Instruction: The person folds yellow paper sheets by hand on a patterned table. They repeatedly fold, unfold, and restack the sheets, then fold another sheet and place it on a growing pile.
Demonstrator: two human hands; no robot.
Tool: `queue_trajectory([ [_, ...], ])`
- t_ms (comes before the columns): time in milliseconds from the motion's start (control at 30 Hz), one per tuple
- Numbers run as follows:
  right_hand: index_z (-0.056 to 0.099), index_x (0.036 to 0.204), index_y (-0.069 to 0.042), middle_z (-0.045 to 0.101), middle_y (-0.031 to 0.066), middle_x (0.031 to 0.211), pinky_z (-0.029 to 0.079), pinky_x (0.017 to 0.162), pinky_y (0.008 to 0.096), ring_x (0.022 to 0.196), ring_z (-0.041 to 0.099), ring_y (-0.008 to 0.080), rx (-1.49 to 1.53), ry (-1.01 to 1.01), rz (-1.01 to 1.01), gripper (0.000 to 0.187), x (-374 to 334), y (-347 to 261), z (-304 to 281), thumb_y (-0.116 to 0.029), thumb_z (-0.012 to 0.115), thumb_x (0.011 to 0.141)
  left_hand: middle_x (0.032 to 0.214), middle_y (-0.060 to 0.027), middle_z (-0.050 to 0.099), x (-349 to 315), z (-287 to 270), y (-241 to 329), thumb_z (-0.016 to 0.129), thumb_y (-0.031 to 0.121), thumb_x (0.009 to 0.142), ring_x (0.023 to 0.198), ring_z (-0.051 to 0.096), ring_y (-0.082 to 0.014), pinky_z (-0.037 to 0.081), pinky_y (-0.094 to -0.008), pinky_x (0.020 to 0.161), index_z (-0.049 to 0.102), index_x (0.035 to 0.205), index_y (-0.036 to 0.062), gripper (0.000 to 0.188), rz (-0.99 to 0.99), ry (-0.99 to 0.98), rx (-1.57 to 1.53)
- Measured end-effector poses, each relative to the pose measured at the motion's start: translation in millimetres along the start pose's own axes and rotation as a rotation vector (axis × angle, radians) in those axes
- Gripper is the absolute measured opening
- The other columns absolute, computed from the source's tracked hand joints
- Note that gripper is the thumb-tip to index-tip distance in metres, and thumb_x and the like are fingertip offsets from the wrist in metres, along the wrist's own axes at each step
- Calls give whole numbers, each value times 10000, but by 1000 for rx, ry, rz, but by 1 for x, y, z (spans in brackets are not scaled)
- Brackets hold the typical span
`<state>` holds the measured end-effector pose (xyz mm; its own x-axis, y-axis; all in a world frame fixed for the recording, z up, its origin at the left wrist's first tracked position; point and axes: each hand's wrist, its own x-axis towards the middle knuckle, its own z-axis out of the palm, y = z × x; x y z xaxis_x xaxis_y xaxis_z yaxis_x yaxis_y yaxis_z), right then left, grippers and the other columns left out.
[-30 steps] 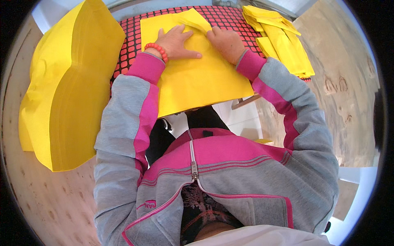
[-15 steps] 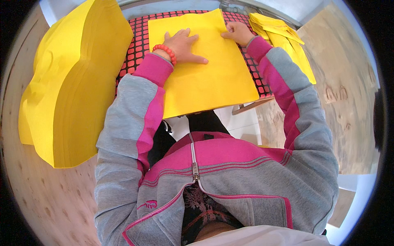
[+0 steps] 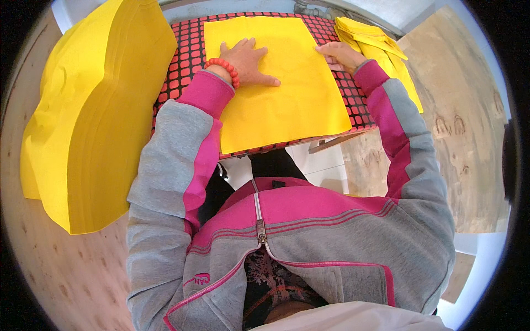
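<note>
head view: since the frame approx. half a sec ago, the r. hand (image 3: 341, 54) has shifted out to the r., and the top r. part of the flat, roughly rectangular bright yellow cloth-like sheet (image 3: 281, 116) now lies spread out to that side. the l. hand (image 3: 245, 60) is in abt the same spot on it.

key relation: the sheet lies to the l. of the r. hand, whose fingertips meet its r. edge, up toward the far corner. long axis runs away from the person, near end a bit wider in this lens. l. hand is right on the sheet, nearer its l. edge; r. hand is just at the border, mostly off it.

l. hand: open, palm down, fingers & thumb spread, gripping nothing. r. hand: thumb & forefinger close tog. at the edge; can't tell if they pinch it.

sheet's on the black cover w/ red rounded squares (image 3: 185, 52), btwn a tall, bulging yellow stack of sheets (image 3: 77, 110) on the l. & a folded yellow cloth-like pile (image 3: 381, 47) on the r. looks smooth, matte, mostly flat, w/ faint ripples.
</note>
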<state>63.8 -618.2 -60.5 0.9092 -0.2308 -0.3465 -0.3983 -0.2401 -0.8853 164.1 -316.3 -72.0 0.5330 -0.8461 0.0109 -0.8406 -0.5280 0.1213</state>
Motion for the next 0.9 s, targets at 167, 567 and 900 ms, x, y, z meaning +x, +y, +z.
queue_trajectory([
  [167,575,826,-121,605,19,769,505,541,311,714,648,149,-918,388,-615,123,-21,5,37,-192,656,884,1493,-169,417,2,9,3,640,715,762,1422,357,-314,256,-646,1106,533,1416,243,814,140,102,-9],
  [567,631,911,-118,633,-52,756,518,564,209,614,582,22,-101,40,-21,262,10,-8,5,-375,666,944,1506,-217,380,-9,3,14,672,731,723,1435,322,-366,254,-688,1092,477,1467,198,935,70,7,-42],
  [900,613,978,-106,662,60,957,543,673,372,824,687,249,-1438,575,-927,102,49,-6,43,-174,608,903,1486,-193,414,-3,7,16,552,759,801,1408,359,-339,249,-682,1084,482,1450,173,876,-56,76,78],
])
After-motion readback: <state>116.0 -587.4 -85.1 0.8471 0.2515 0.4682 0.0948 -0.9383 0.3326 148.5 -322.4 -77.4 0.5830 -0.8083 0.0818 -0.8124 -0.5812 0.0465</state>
